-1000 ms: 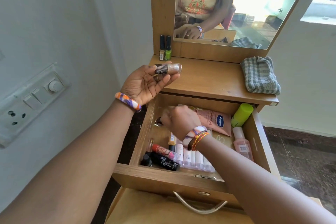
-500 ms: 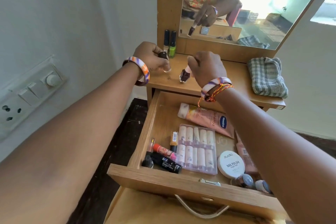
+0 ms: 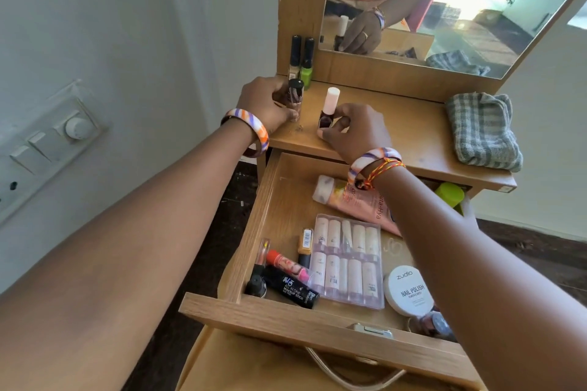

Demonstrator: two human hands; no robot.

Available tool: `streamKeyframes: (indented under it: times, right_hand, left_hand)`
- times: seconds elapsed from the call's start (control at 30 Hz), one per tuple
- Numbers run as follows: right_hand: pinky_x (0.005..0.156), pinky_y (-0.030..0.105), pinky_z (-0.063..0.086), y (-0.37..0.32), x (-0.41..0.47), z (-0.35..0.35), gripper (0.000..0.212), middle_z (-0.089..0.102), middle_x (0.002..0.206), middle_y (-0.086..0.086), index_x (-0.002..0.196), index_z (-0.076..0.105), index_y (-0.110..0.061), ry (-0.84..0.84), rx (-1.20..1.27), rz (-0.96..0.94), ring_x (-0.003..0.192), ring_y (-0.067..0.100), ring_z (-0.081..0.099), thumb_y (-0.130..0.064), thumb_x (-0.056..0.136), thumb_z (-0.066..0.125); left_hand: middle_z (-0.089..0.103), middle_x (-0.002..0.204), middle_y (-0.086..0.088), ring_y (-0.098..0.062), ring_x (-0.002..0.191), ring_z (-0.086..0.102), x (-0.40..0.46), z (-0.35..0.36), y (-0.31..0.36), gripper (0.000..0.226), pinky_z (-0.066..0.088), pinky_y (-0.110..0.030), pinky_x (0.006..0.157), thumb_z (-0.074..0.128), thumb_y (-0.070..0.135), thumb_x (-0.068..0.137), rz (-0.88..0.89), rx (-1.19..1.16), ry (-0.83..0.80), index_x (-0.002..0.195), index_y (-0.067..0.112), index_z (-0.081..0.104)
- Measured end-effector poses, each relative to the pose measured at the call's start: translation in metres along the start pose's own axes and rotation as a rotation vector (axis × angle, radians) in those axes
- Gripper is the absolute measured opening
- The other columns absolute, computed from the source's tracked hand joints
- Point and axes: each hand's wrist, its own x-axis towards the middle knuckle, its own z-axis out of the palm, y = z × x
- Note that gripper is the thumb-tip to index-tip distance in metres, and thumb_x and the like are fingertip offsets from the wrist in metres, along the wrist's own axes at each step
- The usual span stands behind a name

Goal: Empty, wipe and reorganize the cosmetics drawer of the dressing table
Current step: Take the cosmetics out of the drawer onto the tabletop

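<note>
Seen from above: left hand (image 3: 265,103) curled round a black-capped nail polish bottle (image 3: 295,100), standing upright on the wooden counter (image 3: 397,127) near its back left corner. Right hand (image 3: 355,130) pinching the base of a white-capped dark nail polish bottle (image 3: 328,109), also upright on the counter — just right of the first. Two tall bottles (image 3: 301,57) against the mirror frame behind. Folded checked cloth (image 3: 484,132) at the counter's right end. Below, cosmetics drawer (image 3: 286,320) pulled open, holding a pink tube (image 3: 359,203), clear lipstick case (image 3: 347,260), black makeup stick (image 3: 293,290) and a round nail polish remover tub (image 3: 408,294).
</note>
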Motion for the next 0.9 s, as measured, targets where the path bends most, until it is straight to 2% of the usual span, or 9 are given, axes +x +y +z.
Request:
streamKeyframes:
  times: [0.1, 0.2, 0.37, 0.67, 0.77, 0.83, 0.9]
  right_hand:
    - [0.056, 0.022, 0.037, -0.006, 0.011, 0.005, 0.033, 0.067, 0.105, 0.005, 0.117, 0.064, -0.021, 0.013, -0.010, 0.040, 0.084, 0.017, 0.055, -0.030, 0.085, 0.066]
    - [0.066, 0.024, 0.039, -0.014, 0.026, 0.010, 0.036, 0.068, 0.109, 0.006, 0.121, 0.063, -0.020, 0.050, 0.010, 0.068, 0.092, 0.020, 0.060, -0.031, 0.086, 0.065]
    - [0.069, 0.026, 0.041, -0.023, 0.053, 0.018, 0.035, 0.068, 0.106, 0.006, 0.116, 0.065, -0.015, 0.076, 0.056, 0.115, 0.087, 0.020, 0.059, -0.030, 0.085, 0.067]
    - [0.076, 0.021, 0.043, -0.026, 0.067, 0.027, 0.046, 0.068, 0.114, 0.007, 0.128, 0.057, -0.013, 0.064, 0.222, 0.110, 0.103, 0.018, 0.064, -0.023, 0.084, 0.069]
    - [0.085, 0.023, 0.046, -0.024, 0.066, 0.026, 0.049, 0.068, 0.116, 0.007, 0.129, 0.057, -0.012, 0.066, 0.230, 0.115, 0.106, 0.019, 0.063, -0.022, 0.083, 0.071]
    - [0.088, 0.027, 0.049, -0.019, 0.066, 0.023, 0.047, 0.069, 0.113, 0.008, 0.123, 0.061, -0.012, 0.078, 0.231, 0.140, 0.104, 0.020, 0.064, -0.022, 0.079, 0.074]
    - [0.083, 0.024, 0.048, -0.013, 0.063, 0.018, 0.032, 0.070, 0.107, 0.009, 0.109, 0.069, -0.011, 0.087, 0.216, 0.157, 0.097, 0.019, 0.064, -0.019, 0.079, 0.073]
  left_hand:
    - [0.062, 0.126, -0.010, -0.026, 0.116, 0.057, 0.007, 0.003, -0.001, 0.043, 0.043, -0.027, 0.094, 0.069, 0.021, 0.084, -0.036, -0.024, 0.045, 0.124, 0.009, 0.060]
    - [0.063, 0.125, -0.011, -0.026, 0.115, 0.058, 0.017, 0.008, -0.002, 0.042, 0.044, -0.028, 0.097, 0.068, 0.021, 0.085, -0.071, -0.035, 0.096, 0.124, 0.008, 0.060]
    - [0.068, 0.114, -0.011, -0.024, 0.104, 0.065, 0.037, 0.018, -0.003, 0.040, 0.047, -0.027, 0.094, 0.071, 0.019, 0.082, -0.133, -0.109, 0.168, 0.118, 0.005, 0.061]
    - [0.068, 0.115, -0.010, -0.022, 0.103, 0.065, 0.047, 0.027, -0.006, 0.038, 0.047, -0.023, 0.090, 0.070, 0.021, 0.083, -0.171, -0.129, 0.222, 0.116, 0.006, 0.062]
    - [0.066, 0.116, -0.012, -0.023, 0.104, 0.063, 0.043, 0.024, -0.003, 0.039, 0.046, -0.022, 0.088, 0.070, 0.018, 0.083, -0.176, -0.133, 0.223, 0.118, 0.005, 0.059]
    - [0.065, 0.114, -0.011, -0.023, 0.104, 0.062, 0.038, 0.019, 0.003, 0.035, 0.045, -0.020, 0.084, 0.068, 0.016, 0.084, -0.177, -0.128, 0.259, 0.117, 0.005, 0.059]
    - [0.067, 0.108, -0.009, -0.020, 0.100, 0.063, 0.028, 0.014, 0.012, 0.027, 0.043, -0.019, 0.080, 0.067, 0.016, 0.085, -0.149, -0.134, 0.266, 0.110, 0.006, 0.062]
